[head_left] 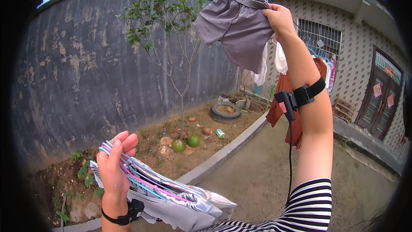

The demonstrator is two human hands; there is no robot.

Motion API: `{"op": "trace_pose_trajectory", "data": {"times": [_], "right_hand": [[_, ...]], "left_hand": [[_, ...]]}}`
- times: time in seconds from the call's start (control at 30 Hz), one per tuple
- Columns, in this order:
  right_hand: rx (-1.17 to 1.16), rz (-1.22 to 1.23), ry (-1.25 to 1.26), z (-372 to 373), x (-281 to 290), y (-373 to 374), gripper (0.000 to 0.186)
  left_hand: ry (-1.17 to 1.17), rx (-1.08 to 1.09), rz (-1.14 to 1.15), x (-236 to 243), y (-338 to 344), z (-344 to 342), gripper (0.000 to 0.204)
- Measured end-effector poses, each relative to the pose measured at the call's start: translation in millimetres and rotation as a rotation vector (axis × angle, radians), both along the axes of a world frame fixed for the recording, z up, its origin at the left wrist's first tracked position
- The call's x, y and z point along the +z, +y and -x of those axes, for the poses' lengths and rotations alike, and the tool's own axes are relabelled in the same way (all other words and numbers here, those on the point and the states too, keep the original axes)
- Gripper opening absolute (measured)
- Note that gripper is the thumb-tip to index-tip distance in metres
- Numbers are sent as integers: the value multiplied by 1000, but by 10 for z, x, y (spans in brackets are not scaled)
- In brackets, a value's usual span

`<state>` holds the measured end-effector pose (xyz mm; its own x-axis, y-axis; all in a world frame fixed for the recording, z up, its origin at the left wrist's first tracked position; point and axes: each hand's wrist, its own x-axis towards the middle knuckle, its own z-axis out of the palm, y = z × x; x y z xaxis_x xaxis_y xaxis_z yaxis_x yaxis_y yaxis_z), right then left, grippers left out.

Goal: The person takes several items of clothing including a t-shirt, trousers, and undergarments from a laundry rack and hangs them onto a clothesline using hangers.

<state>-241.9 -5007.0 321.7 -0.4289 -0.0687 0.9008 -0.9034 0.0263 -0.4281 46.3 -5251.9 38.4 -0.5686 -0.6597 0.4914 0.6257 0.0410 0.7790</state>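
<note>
Up high, a pair of grey-purple shorts (240, 30) with a gathered elastic waistband hangs by a thin line. My right hand (280, 20) pinches the right end of that waistband between thumb and fingers. Lower left, my left hand (112, 165) carries several plastic clothes hangers (150, 184) in blue, pink and dark colours, their hooks lying in the crook between thumb and curled fingers. Light grey and white garments (180, 212) hang from these hangers in front of my body. Whether a hanger sits inside the shorts is hard to make out.
Behind the shorts, a rust-coloured garment (296, 129) and other clothes hang near the barred window (322, 34). A slim tree (182, 99), green round fruits (193, 141) and an old tyre (225, 112) occupy the soil bed, edged by a concrete kerb (231, 148). A dark wall (86, 73) rises left.
</note>
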Motion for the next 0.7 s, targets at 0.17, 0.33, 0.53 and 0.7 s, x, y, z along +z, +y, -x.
{"op": "trace_pose_trajectory", "data": {"times": [0.17, 0.33, 0.53, 0.7], "right_hand": [[-490, -182, 836, -1003, -1350, -187, 43], [788, -1112, -350, -1716, -3094, -323, 41], [1051, -783, -643, -1801, -3241, -456, 29], [1006, -457, -620, -1732, -2541, -594, 25]], "left_hand": [[-7, 6, 21, -8, -42, -80, 32], [-7, -27, 50, 90, 27, -24, 33], [-32, -47, 50, 81, -51, -77, 36], [-43, 68, 25, 12, -262, -211, 42]]}}
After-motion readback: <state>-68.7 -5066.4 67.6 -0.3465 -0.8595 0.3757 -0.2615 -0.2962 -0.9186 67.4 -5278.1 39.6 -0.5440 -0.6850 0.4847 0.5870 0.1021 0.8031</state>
